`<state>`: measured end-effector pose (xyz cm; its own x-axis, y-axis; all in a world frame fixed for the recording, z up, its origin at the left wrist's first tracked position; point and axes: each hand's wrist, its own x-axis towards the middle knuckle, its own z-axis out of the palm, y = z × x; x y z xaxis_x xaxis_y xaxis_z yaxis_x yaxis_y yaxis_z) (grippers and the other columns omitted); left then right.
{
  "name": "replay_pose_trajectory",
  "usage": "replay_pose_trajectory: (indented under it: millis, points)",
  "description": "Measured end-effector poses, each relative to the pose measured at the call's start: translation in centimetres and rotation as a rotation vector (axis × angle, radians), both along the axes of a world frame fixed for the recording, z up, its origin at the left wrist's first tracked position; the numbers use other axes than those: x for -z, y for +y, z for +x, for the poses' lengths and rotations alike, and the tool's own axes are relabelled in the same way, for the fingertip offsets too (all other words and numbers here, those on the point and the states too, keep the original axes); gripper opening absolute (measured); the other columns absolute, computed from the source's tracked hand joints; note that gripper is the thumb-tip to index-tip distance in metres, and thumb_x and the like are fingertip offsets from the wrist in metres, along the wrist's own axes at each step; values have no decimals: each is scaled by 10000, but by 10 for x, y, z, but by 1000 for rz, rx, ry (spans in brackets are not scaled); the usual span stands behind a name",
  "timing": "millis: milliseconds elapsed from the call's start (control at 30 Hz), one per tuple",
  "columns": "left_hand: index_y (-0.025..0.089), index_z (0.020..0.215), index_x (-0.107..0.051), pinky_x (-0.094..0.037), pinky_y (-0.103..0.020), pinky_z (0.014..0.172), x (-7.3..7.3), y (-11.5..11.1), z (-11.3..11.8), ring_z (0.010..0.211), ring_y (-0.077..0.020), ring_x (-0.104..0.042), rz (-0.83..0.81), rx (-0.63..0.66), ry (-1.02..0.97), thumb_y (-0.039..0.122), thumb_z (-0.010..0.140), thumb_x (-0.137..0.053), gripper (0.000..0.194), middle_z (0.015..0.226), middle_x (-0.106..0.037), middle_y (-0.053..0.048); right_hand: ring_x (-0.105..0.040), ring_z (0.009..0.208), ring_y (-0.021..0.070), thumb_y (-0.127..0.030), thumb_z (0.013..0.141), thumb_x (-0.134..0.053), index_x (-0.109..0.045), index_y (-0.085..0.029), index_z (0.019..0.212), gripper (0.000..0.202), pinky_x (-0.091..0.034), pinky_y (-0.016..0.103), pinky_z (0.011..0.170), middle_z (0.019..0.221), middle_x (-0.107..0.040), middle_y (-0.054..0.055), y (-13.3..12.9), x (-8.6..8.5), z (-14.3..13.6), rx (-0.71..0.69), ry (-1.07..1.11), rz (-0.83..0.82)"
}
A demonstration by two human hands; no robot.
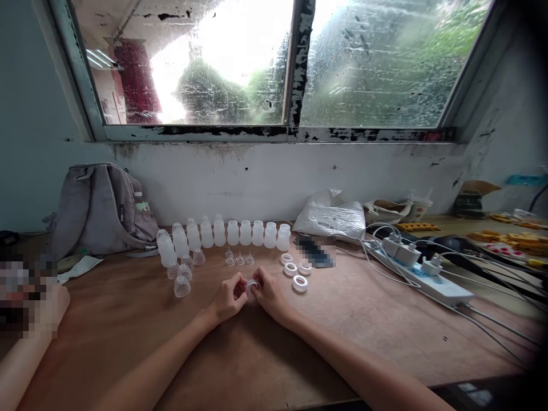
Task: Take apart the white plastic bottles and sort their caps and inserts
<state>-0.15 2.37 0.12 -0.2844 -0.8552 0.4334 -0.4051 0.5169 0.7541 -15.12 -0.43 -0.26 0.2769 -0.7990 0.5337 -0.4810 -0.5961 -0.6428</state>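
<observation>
Both hands meet over the brown table (205, 354), holding a small whitish ring (252, 283) between them. My left hand (232, 297) pinches its left side, and my right hand (266, 294) closes on its right side. Just beyond them lie clear nipples (240, 260). White rings (299, 283) rest to the right of my right hand. Behind stands a curved row of frosted bottles (245, 233); those toward the left, such as the end one (165, 248), have clear caps on. Several loose clear domed caps (182, 286) sit left of my left hand.
Another person's hand and forearm (32, 342) rest at the left edge. A grey backpack (100, 211) stands back left. Behind the rings are a dark blurred object (317, 252) and a silvery bag (329, 214). A power strip (440, 285) with chargers and cables lies right.
</observation>
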Motion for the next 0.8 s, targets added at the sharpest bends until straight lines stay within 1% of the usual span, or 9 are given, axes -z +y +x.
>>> replay_pose_trajectory:
  millis: [100,300,433,533,667,733,800]
  points:
    - [181,773,-444,-404,-203,532,-2,0,0,583,-117,-526,-22,-1,-31,110,671,-451,124,662,-552,6,-388,557,107,-107,608,-402,-366,-199,704,138,-284,205,514,612,-418,-39,-1,3,0,22,24,-3]
    - [178,758,-457,-396,-199,510,-3,0,-1,559,-114,-518,-53,13,-65,93,646,-442,142,641,-543,9,-397,545,113,-104,596,-397,-370,-203,720,161,-280,208,507,603,-426,-37,-4,7,1,70,89,18]
    - [178,759,-468,-390,-196,502,-2,1,-3,543,-110,-517,-48,2,-49,90,639,-449,150,623,-540,15,-413,546,115,-100,606,-395,-377,-206,742,173,-285,209,508,611,-445,-35,-6,8,-1,63,92,12]
    - [178,772,-483,-395,-198,511,-2,2,-5,555,-113,-529,-36,-28,-7,102,663,-446,138,637,-559,10,-423,546,114,-116,620,-415,-380,-207,738,153,-297,207,504,619,-453,-37,-11,9,-4,41,63,10]
    - [179,866,-531,-423,-211,559,-4,2,-8,619,-124,-562,15,-8,35,166,730,-445,161,732,-613,-17,-440,538,109,-98,620,-407,-392,-204,745,165,-322,202,488,647,-479,-31,-18,9,-10,9,-38,32]
    - [177,850,-545,-436,-217,569,-4,-1,-9,627,-125,-566,53,-8,66,225,759,-450,140,740,-614,-22,-457,554,110,-83,616,-402,-405,-202,756,183,-341,203,498,667,-492,-26,-19,7,-12,2,-82,33]
    - [173,816,-536,-441,-215,526,-1,-6,-8,603,-125,-564,131,-39,134,306,777,-454,161,705,-598,-20,-466,564,109,-81,621,-408,-416,-200,766,188,-354,203,508,674,-495,-24,-18,5,-12,-6,-101,28]
